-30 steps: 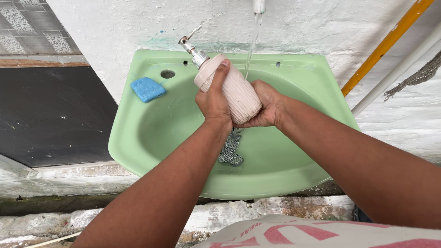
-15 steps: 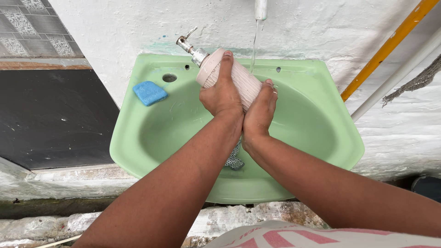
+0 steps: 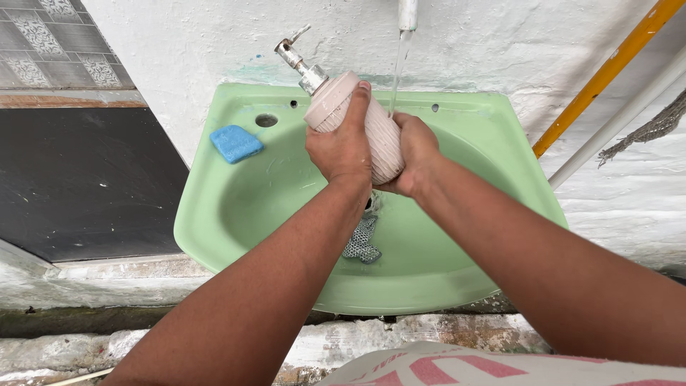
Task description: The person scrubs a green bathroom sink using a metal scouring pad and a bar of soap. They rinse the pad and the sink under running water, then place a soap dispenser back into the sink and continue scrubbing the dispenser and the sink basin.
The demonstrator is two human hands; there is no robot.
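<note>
Soap bottle (image 3: 371, 132): pale, ribbed, with a metal pump (image 3: 299, 56); held tilted over the green sink (image 3: 457, 275), pump toward the wall.
Left hand (image 3: 341, 150): fingers wrapped around the bottle's upper part, gripping it.
Right hand (image 3: 414, 154): fingers closed on the bottle's lower end.
Water (image 3: 396, 71): thin stream from the tap (image 3: 407, 14), landing by the right hand.
Sponge (image 3: 236, 143): blue, on the sink's left ledge.
Scrubber (image 3: 362, 241): mesh, in the basin below the hands.
</note>
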